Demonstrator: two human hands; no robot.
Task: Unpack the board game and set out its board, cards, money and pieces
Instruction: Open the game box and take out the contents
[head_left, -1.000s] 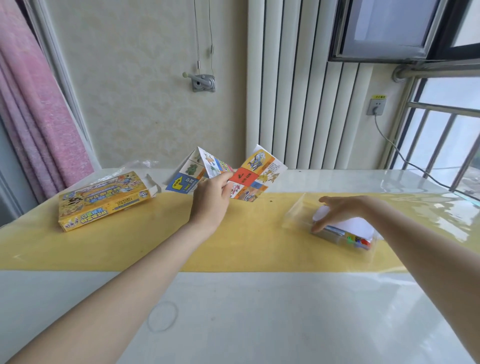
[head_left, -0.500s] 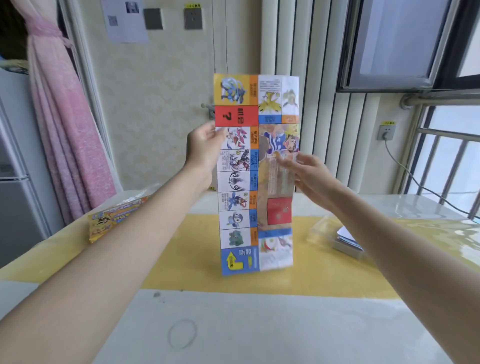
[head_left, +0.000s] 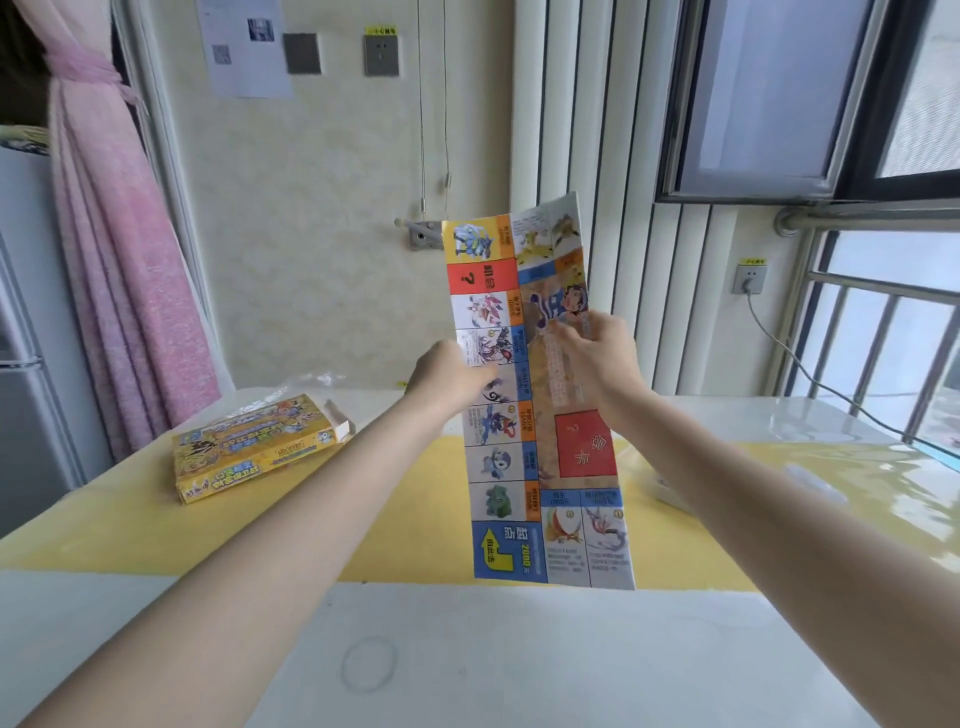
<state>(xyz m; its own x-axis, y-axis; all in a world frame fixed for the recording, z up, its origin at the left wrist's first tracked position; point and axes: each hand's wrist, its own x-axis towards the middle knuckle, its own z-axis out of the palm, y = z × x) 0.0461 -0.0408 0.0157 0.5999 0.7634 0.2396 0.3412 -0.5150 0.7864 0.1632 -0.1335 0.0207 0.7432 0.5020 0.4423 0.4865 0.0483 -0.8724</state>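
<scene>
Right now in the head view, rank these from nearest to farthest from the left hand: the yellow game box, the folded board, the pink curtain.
1. The folded board: gripped at its left edge by the left hand.
2. The yellow game box: lying on the table, to the left.
3. The pink curtain: far left, beyond the table.

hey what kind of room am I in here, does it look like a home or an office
Most likely a home, perhaps a dining or living area: a pink tied-back curtain, a fridge at the left edge, and a table with a yellow runner beside a barred window.
</scene>
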